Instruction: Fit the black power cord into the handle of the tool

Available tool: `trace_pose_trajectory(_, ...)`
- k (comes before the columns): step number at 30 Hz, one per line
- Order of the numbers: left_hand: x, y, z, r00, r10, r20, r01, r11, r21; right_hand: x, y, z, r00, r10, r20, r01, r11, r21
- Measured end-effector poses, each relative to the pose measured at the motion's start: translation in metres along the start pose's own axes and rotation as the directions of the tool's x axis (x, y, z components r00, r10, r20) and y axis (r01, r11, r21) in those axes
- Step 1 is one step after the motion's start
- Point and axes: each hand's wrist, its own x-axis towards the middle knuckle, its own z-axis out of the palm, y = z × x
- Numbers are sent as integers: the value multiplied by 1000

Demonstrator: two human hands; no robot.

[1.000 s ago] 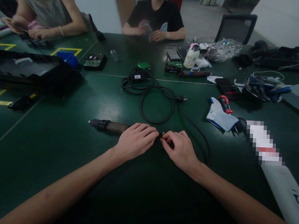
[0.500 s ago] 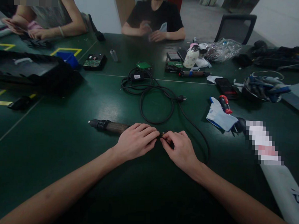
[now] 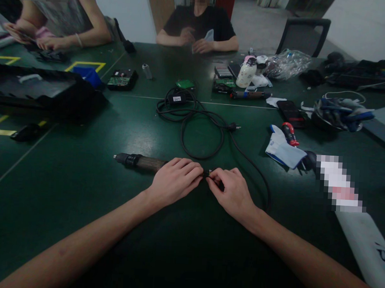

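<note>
My left hand [image 3: 177, 179] is wrapped over the rear part of a dark, pen-shaped electric screwdriver [image 3: 148, 163], whose tip points left on the green table [image 3: 80, 189]. Close to its fingertips, my right hand [image 3: 231, 191] pinches a small connector [image 3: 209, 173] with a metallic end at the screwdriver's rear. The fingers hide much of this spot, so how far the two parts are joined cannot be seen. A black cable [image 3: 251, 162] curves from behind my right hand up to a loose coil with a plug [image 3: 234, 127] and an adapter [image 3: 176, 99].
Right of my hands lie a glove [image 3: 284, 149], a red screwdriver [image 3: 290, 134], a phone [image 3: 291, 113] and a white bag [image 3: 364, 239]. A black casing [image 3: 37, 93] stands at the left. Two people sit across the table; circuit boards and a bottle [image 3: 246, 72] lie beyond the cable.
The fingertips of my left hand have shifted very slightly left, showing a bit more of the dark part between my hands. The screwdriver and cable look unmoved.
</note>
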Motion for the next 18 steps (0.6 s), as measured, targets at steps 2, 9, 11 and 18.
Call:
trace_pose_trajectory(2,0,1,0,1000,-1,0,1,1000,-6,0,0,0,1000,1,2,-1,1000,-1)
trace_pose_trajectory(9,1,0,0,1000,9,-10,-9,1000,10,0,2,2,1000,7,-8,-7,1000,1)
trace_pose_trajectory(11,1,0,0,1000,9,-5,-9,1000,-1,0,1,2,1000,6,-4,-6,1000,4)
trace_pose_trajectory(18,-1,-1,-2,999,43,26,-43,999,-10,-1,1,-1,1000,-19,7,19,1000,24)
